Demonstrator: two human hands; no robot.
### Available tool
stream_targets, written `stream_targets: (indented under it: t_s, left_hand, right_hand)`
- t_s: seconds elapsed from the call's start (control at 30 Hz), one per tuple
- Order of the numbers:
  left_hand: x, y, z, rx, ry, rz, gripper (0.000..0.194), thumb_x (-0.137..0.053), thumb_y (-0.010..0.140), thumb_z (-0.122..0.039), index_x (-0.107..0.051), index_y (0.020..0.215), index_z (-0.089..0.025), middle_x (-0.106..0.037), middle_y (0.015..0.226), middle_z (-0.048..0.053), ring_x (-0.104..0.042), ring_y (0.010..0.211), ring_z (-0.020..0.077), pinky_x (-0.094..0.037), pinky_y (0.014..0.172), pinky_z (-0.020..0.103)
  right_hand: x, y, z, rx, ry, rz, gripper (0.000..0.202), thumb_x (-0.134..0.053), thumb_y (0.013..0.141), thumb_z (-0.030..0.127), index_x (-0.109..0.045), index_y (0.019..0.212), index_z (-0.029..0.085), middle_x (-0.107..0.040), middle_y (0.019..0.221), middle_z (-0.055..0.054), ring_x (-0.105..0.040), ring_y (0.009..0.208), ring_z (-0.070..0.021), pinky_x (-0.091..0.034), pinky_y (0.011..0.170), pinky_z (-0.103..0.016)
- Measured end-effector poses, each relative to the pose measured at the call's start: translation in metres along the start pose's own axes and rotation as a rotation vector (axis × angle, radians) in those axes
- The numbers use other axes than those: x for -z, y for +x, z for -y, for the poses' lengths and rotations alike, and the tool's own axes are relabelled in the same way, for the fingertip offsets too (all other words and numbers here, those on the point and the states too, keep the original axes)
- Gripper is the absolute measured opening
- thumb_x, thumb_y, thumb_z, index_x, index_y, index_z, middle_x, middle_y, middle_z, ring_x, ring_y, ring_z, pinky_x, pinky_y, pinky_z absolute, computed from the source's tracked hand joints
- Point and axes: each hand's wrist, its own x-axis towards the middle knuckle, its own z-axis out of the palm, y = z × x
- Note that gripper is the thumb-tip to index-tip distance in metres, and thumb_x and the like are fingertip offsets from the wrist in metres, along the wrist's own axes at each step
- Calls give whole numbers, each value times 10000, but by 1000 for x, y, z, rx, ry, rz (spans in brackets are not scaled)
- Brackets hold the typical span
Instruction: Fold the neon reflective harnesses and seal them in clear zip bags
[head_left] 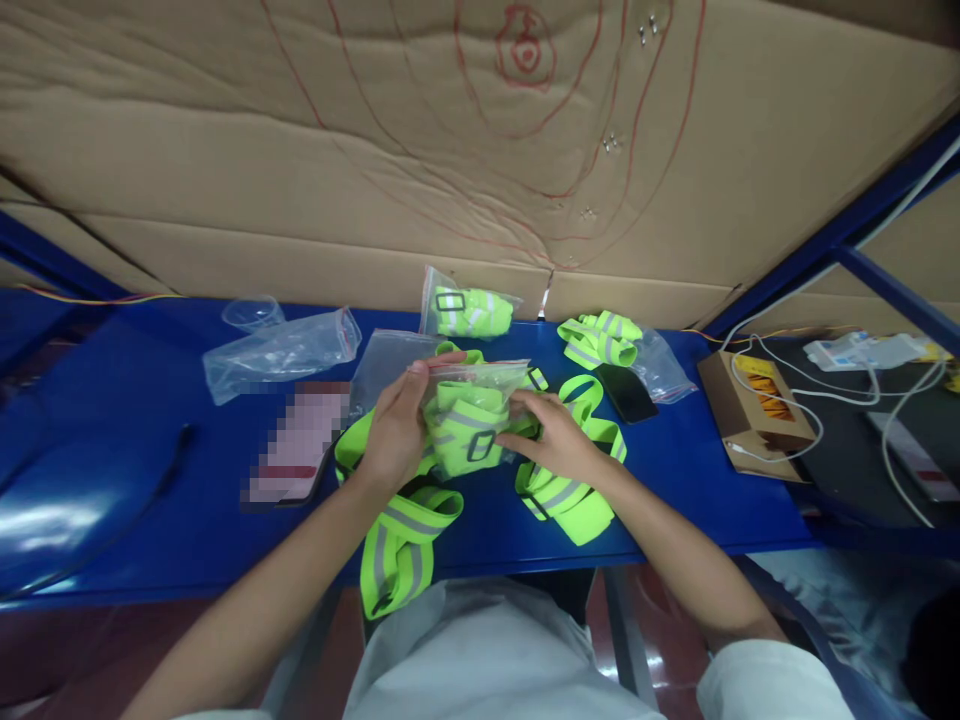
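Observation:
A clear zip bag [491, 375] with a folded neon-yellow reflective strap [469, 415] inside is held upright over the middle of the table. My left hand [399, 425] grips its left side, thumb near the top edge. At the right side, my right hand [553, 435] pinches the bag, with its thumb in front by the strap's black buckle [481, 446]. Loose reflective straps lie on both sides below my hands: one strap [409, 545] hangs over the table's front edge, another strap [574, 500] is bunched at the right. Behind my left hand lies a flat clear bag [382, 360].
Against the cardboard wall [375, 230] stands another bagged strap [474, 313]. A rolled strap [600, 340] and a dark phone [627, 392] lie to the right, beyond them an open carton [750, 420] with cables. Leftward are a pixelated phone [300, 445] and a clear bag [281, 350].

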Motion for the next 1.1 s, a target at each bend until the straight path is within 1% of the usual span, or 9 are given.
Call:
stream_targets:
  t_s: [0.13,0.23,0.37,0.5,0.63,0.73,0.83,1.0,1.1]
  left_hand:
    - [1,0,0,10,9,-40,489,-671,913,-601,-795,1008,-137,-806,981,99,-751,895,225,-589,807,286]
    - [2,-2,-1,22,-5,-9,495,-688,900,-615,-804,1021,-149,-807,1005,99,-750,913,233,-597,844,305]
    - [1,-5,2,10,-5,109,694,-545,901,-791,-801,1151,-196,-801,1019,91,-749,943,246,-600,885,336]
    - [2,-8,7,-119,11,235,901,-361,889,-894,-644,1443,-241,-747,1265,108,-701,1146,275,-564,1001,382]
    - [7,-13,7,-457,273,267,699,-391,1025,-683,-448,1597,-285,-594,1507,104,-559,1373,277,-475,1128,401]
    - [9,-17,6,-556,552,336,522,-474,1068,-448,-481,1561,-279,-565,1519,120,-562,1356,263,-486,1119,409]
    - [8,-19,9,-634,761,414,427,-545,1046,-341,-565,1462,-246,-594,1454,129,-550,1371,253,-458,1166,418]
    - [7,-13,16,-680,969,329,333,-555,1038,-310,-619,1352,-220,-560,1452,149,-514,1414,274,-427,1203,467]
    - [8,-11,19,-699,978,346,293,-538,1043,-299,-637,1307,-219,-575,1416,148,-544,1383,266,-470,1164,450]
  right_hand:
    - [1,0,0,0,16,10,533,-755,912,519,-579,1327,235,-764,1068,-86,-732,996,-283,-507,972,-463]
    - [3,-1,3,-27,20,33,574,-750,911,534,-566,1370,242,-757,1132,-96,-718,1044,-286,-511,992,-456]
    - [4,-1,12,-47,31,94,815,-825,803,612,-518,1480,278,-688,1361,-124,-625,1273,-348,-486,1087,-511]
    - [8,2,17,13,158,-14,582,-823,836,542,-648,1332,293,-727,1299,-84,-662,1241,-315,-455,1147,-518]
    - [27,15,4,-202,232,-332,436,-789,862,540,-676,1165,248,-753,1138,-63,-709,1068,-272,-583,961,-427]
    - [45,38,-18,-313,170,-535,446,-765,852,588,-644,1065,215,-738,1066,-72,-695,1033,-271,-592,932,-419]
    - [58,66,-42,-273,113,-528,514,-744,839,616,-635,1125,204,-734,1162,-100,-686,1106,-283,-561,1023,-454]
    - [78,103,-75,-159,-13,-554,616,-732,844,594,-614,1285,182,-684,1326,-143,-634,1275,-305,-465,1162,-493]
    - [85,115,-93,-150,36,-486,720,-760,813,597,-540,1356,179,-643,1364,-154,-631,1273,-290,-483,1144,-479]
